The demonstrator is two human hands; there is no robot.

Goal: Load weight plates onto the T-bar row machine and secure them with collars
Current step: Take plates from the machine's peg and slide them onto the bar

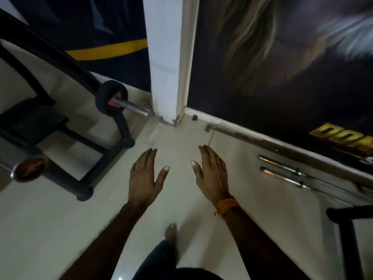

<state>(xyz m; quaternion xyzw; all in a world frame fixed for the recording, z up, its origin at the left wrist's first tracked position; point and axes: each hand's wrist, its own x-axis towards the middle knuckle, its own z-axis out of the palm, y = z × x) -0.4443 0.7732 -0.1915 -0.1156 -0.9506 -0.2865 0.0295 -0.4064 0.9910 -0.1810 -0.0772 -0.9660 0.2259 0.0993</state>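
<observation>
The black T-bar row machine (84, 136) stands at the left. Its chrome loading sleeve (133, 108) points toward the white pillar, with one small black plate (110, 93) and a red collar-like piece (115, 100) at its inner end. My left hand (143, 178) and my right hand (212, 174) hover palm down over the pale floor in the middle, fingers apart and holding nothing. An orange thread band circles my right wrist. No loose plate shows.
A white pillar (165, 61) rises just past the sleeve tip. Two chrome bars (286, 172) lie on the floor along the dark printed wall at right. A black frame (347, 235) stands at the lower right. My foot (170, 233) steps on the tiles below.
</observation>
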